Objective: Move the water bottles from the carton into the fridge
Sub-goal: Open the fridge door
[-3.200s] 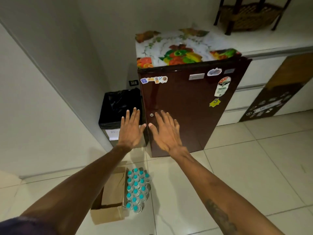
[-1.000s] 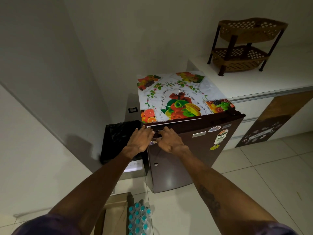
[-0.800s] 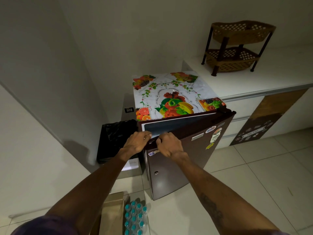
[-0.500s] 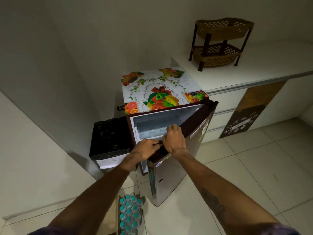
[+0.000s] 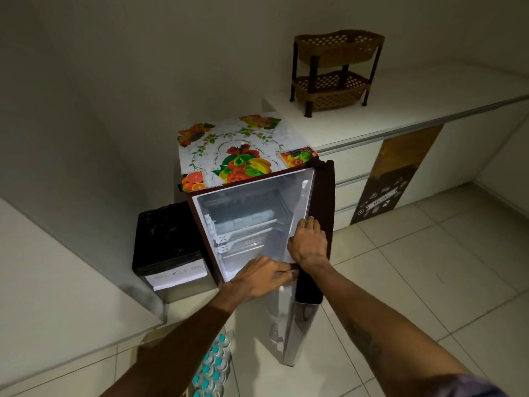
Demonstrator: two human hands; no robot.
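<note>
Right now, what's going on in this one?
A person stands over a small fridge whose door is open, with the inside lit. The right hand grips the door's edge. The left hand reaches to that edge just below, though its grip is hard to see. The water bottles sit packed together on the floor, none picked up yet.

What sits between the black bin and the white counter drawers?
In the head view, the fridge stands between the bin and drawers, its open door angled toward the drawers.
</note>
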